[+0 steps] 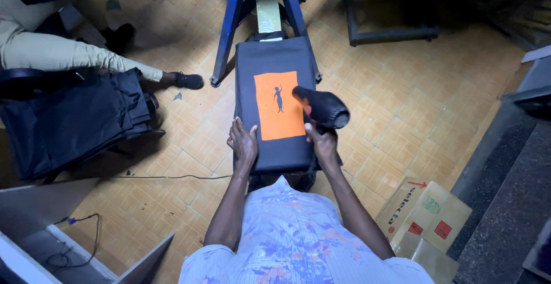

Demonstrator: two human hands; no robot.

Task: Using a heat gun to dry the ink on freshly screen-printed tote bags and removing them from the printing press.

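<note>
Gripped tight in the right hand was a black hair dryer, fingers wrapped round its handle w/ the nozzle aimed at the cloth. Left hand lay flat & open on the black cloth, holding nothing, just pressing near the bottom left edge of the orange patch.

Dryer looked light & hard, prob. smooth plastic, so the handle was the best spot to hold it. Cloth looked soft & floppy, thin too, stretched flat over a board. It would prob. wrinkle if pushed, so a flat palm at the side was a good way to keep it down. Orange patch had a small dark figure on it; could be wet, so best not to touch it.

Farther off, the board sat on a blue metal stand. To the left, a pile of black cloth sat on a chair, & another person's leg stretched over the tile floor. Cardboard boxes sat at the right.
</note>
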